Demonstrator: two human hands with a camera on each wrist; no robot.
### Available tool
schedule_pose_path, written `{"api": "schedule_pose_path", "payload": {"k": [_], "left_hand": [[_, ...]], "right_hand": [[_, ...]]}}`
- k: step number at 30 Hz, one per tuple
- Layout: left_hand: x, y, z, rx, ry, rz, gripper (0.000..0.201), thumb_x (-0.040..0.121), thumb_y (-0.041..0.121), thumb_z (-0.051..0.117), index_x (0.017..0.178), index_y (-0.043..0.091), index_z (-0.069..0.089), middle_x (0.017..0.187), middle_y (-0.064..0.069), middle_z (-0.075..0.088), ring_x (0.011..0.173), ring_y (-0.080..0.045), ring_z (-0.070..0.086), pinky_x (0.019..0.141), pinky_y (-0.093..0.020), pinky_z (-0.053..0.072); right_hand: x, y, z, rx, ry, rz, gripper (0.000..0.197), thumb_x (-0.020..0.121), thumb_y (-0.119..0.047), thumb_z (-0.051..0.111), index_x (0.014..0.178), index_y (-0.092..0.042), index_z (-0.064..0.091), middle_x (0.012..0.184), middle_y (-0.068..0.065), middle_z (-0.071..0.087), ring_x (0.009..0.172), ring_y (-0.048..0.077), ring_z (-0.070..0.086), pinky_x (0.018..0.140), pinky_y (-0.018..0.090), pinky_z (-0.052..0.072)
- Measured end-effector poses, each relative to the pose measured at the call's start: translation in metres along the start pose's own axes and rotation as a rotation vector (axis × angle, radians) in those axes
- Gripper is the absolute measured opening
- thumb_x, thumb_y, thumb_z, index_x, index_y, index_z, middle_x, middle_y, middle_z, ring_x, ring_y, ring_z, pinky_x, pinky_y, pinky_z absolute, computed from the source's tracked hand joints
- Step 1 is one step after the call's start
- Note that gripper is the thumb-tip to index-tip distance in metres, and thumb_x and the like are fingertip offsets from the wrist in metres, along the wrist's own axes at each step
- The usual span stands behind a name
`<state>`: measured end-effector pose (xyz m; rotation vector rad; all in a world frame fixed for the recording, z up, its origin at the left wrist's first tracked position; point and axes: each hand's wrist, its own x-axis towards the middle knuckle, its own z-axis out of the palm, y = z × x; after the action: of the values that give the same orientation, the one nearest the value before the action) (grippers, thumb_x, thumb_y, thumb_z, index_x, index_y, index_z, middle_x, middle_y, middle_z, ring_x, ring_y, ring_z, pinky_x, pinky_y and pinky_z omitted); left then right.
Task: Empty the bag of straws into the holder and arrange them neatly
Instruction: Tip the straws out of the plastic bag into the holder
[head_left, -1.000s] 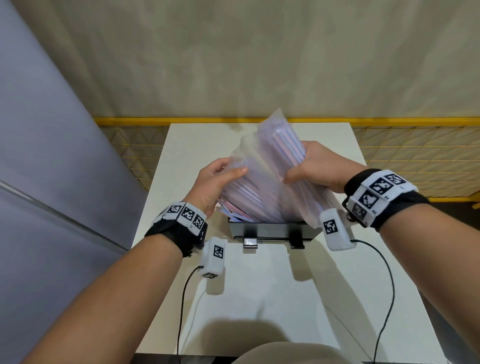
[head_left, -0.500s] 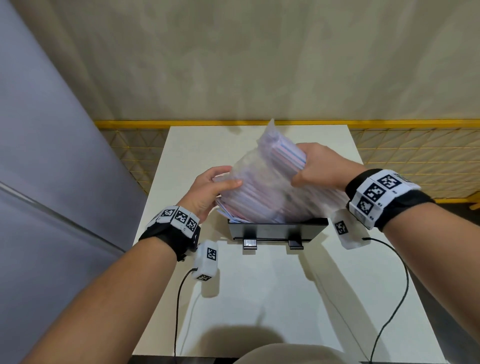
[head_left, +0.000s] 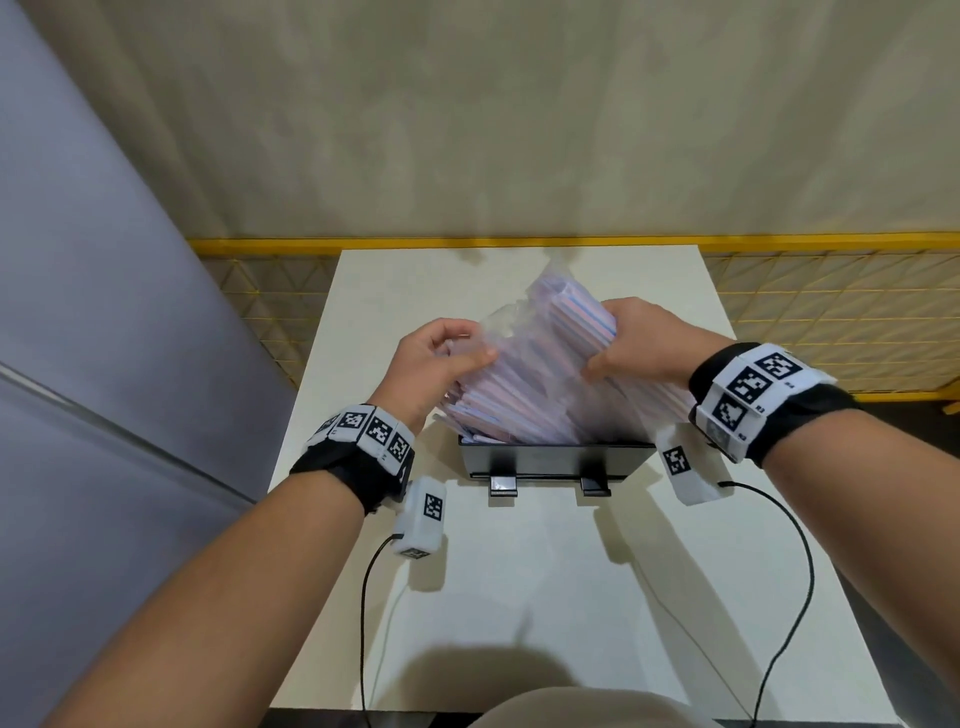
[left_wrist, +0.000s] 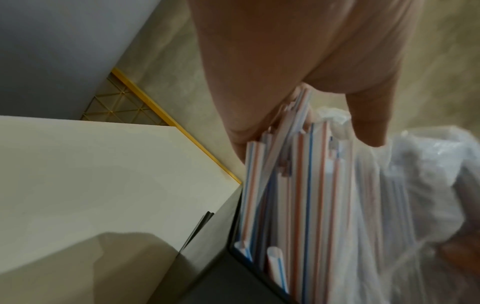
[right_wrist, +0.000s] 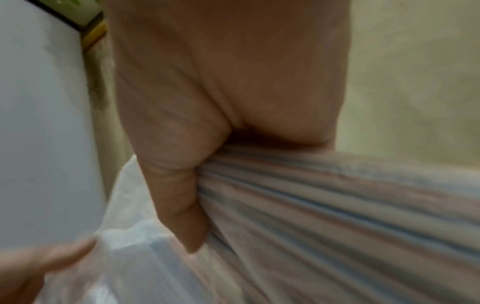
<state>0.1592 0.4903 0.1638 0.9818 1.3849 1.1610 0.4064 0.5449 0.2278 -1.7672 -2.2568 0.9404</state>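
- Partway through the dump I'd say: the clear bag is tipped over the black holder, and a bunch of striped straws already have their lower ends down in it. The rest are inside the plastic, so emptying isn't finished and the tidying hasn't begun.
- Right hand has fingers and thumb wrapped around the upper part of the bag, squeezing the straws through the plastic. The right wrist view is blurry but shows the thumb pressed into the bundle.
- Left hand curls around the left side of the bundle, thumb on the near face, fingers behind. In the left wrist view its fingers sit right at the loose straw tops.
- Holder stands around the middle of the white table, a bit toward the far edge.
- Room-wise: bare tabletop on the near side and some behind the holder. The left and right edges are closer, so stray straws could roll off there. Wrist cables trail over the near half.
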Motion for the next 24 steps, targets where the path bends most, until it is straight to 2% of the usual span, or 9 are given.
{"api": "schedule_pose_path", "payload": {"k": [3,4,8,11,13,15,17,20,24], "left_hand": [[0.001,-0.002,-0.004,-0.040,-0.039,-0.030,0.037,0.076,0.008,0.088,0.109,0.015,0.073,0.101,-0.003,0.078,0.087,-0.021,0.074,0.074,-0.031,0.060],[0.001,-0.004,-0.006,-0.044,-0.045,-0.043,0.041,0.075,0.007,0.089,0.112,0.013,0.073,0.104,-0.006,0.078,0.089,-0.023,0.075,0.075,-0.031,0.061],[0.001,-0.007,-0.007,0.016,-0.045,-0.069,0.048,0.070,0.017,0.093,0.113,0.020,0.073,0.106,-0.009,0.075,0.074,-0.026,0.068,0.046,-0.024,0.050],[0.003,-0.008,-0.007,0.018,-0.047,-0.070,0.052,0.063,0.026,0.093,0.111,0.022,0.074,0.104,-0.006,0.075,0.079,-0.028,0.067,0.048,-0.027,0.052],[0.004,-0.007,-0.006,0.015,-0.040,-0.082,0.067,0.056,0.030,0.095,0.119,0.025,0.071,0.110,-0.010,0.075,0.081,-0.033,0.066,0.061,-0.039,0.061],[0.005,-0.006,-0.004,0.023,-0.035,-0.076,0.073,0.058,0.028,0.094,0.126,0.026,0.066,0.112,-0.011,0.073,0.077,-0.030,0.065,0.056,-0.035,0.058],[0.006,-0.006,-0.004,0.014,-0.028,-0.057,0.060,0.067,0.019,0.093,0.120,0.021,0.067,0.106,-0.008,0.073,0.067,-0.020,0.065,0.051,-0.026,0.052],[0.008,-0.007,-0.002,0.073,-0.022,-0.026,0.023,0.079,0.016,0.088,0.094,0.020,0.071,0.087,-0.008,0.067,0.060,-0.023,0.059,0.050,-0.029,0.046],[0.005,0.004,0.007,0.049,0.005,0.025,0.014,0.090,0.008,0.077,0.084,0.012,0.065,0.066,-0.002,0.058,0.045,-0.007,0.052,0.041,-0.015,0.038]], "right_hand": [[-0.002,0.000,-0.005,0.239,0.079,-0.031,0.030,0.073,-0.011,0.084,0.095,-0.007,0.064,0.085,0.006,0.062,0.076,0.023,0.061,0.068,0.033,0.049],[-0.002,0.000,-0.007,0.239,0.100,-0.035,0.028,0.073,-0.010,0.083,0.093,-0.010,0.063,0.083,0.003,0.061,0.074,0.020,0.059,0.066,0.032,0.048],[-0.004,-0.001,-0.011,0.096,0.059,-0.024,0.028,0.072,-0.012,0.083,0.083,-0.018,0.058,0.079,0.001,0.059,0.069,0.017,0.056,0.059,0.028,0.042],[-0.003,0.005,-0.014,0.181,0.085,-0.024,0.028,0.072,-0.010,0.084,0.085,-0.016,0.060,0.080,0.001,0.059,0.070,0.017,0.055,0.061,0.029,0.044],[-0.005,0.005,-0.012,0.095,0.055,-0.017,0.030,0.073,-0.012,0.084,0.080,-0.023,0.056,0.079,0.000,0.057,0.070,0.017,0.055,0.059,0.028,0.042],[-0.006,0.005,-0.012,0.227,0.049,0.009,0.028,0.073,-0.008,0.084,0.083,-0.017,0.060,0.081,0.004,0.060,0.072,0.021,0.058,0.062,0.029,0.047],[-0.006,0.005,-0.012,0.346,0.061,0.018,0.029,0.072,-0.005,0.084,0.094,-0.009,0.064,0.086,0.009,0.063,0.075,0.024,0.062,0.067,0.032,0.052],[-0.003,0.005,-0.011,0.067,0.072,-0.031,0.029,0.073,-0.012,0.082,0.092,-0.016,0.061,0.087,0.005,0.063,0.078,0.024,0.060,0.061,0.028,0.044],[-0.005,0.001,-0.010,-0.116,0.086,-0.058,0.027,0.074,-0.011,0.077,0.095,-0.017,0.060,0.085,0.002,0.061,0.079,0.025,0.058,0.057,0.023,0.040]]}}
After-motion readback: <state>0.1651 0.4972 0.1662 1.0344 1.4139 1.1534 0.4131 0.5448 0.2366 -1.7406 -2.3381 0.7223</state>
